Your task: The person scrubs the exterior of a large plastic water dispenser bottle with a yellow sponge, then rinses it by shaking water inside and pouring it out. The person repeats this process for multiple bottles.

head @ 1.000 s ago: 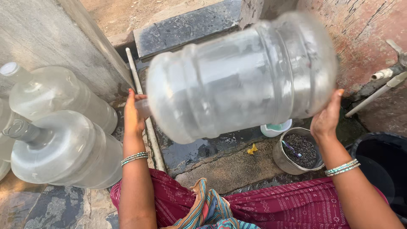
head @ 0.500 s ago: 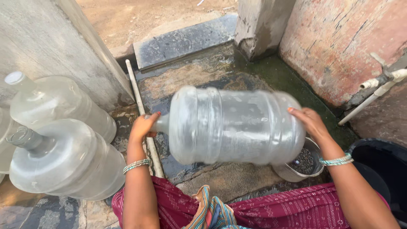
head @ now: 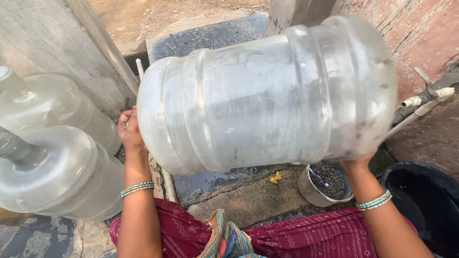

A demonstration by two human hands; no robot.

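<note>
A: What's far left?

B: Two big clear plastic water jugs (head: 57, 157) lying on their sides by the grey concrete wall (head: 43, 43), touching each other.

A: And the left hand (head: 129, 131)?

B: Palm pressed flat over the neck end of a third large clear ribbed plastic jug (head: 267, 95), fingers spread, not curled. Jug's held sideways in the air, above the wet stone slab (head: 248, 191).

A: Right hand (head: 358, 162)?

B: Under the jug's base, propping it; fingers mostly hidden, can't tell how far they wrap.

A: Below that?

B: Small grey metal pot w/ dark grit (head: 325, 184), then a black tub (head: 425, 200) at right.
</note>
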